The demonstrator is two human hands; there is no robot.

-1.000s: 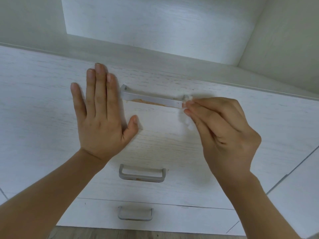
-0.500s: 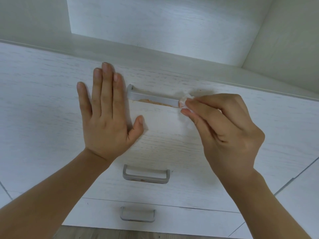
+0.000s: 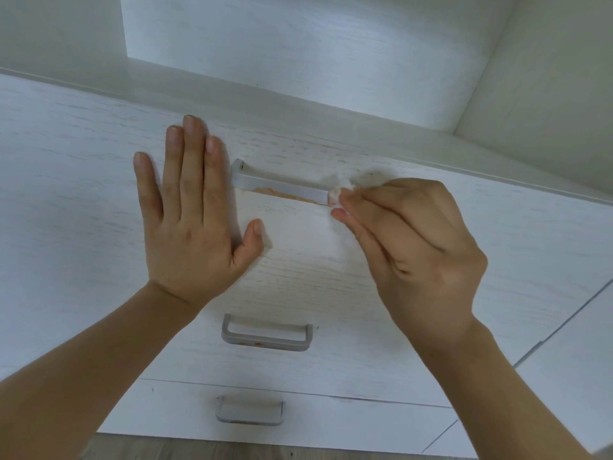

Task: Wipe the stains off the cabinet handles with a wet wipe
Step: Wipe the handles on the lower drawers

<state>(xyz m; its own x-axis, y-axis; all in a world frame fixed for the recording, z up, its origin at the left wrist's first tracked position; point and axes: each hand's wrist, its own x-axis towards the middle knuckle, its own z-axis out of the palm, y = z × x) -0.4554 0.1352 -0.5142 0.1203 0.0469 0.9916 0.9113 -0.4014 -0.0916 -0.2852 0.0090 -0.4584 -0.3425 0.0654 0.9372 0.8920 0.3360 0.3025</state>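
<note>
The top grey cabinet handle (image 3: 282, 184) runs across the white drawer front, with an orange-brown stain along its lower edge. My right hand (image 3: 414, 247) pinches a white wet wipe (image 3: 336, 194) against the handle's right end. My left hand (image 3: 192, 217) lies flat with straight fingers on the drawer front, just left of the handle. A second grey handle (image 3: 267, 333) below carries a small brown spot. A third handle (image 3: 249, 410) sits on the lowest drawer.
The white wood-grain drawer front (image 3: 83, 194) fills most of the view. An open white shelf recess (image 3: 298, 54) lies above it. A neighbouring cabinet panel (image 3: 570, 360) stands at the right, and a strip of wooden floor (image 3: 232, 451) shows at the bottom.
My right hand has kept the wipe at the handle's right end, shifting it only slightly. My left hand stays pressed flat on the drawer front. The view has drifted a little.
</note>
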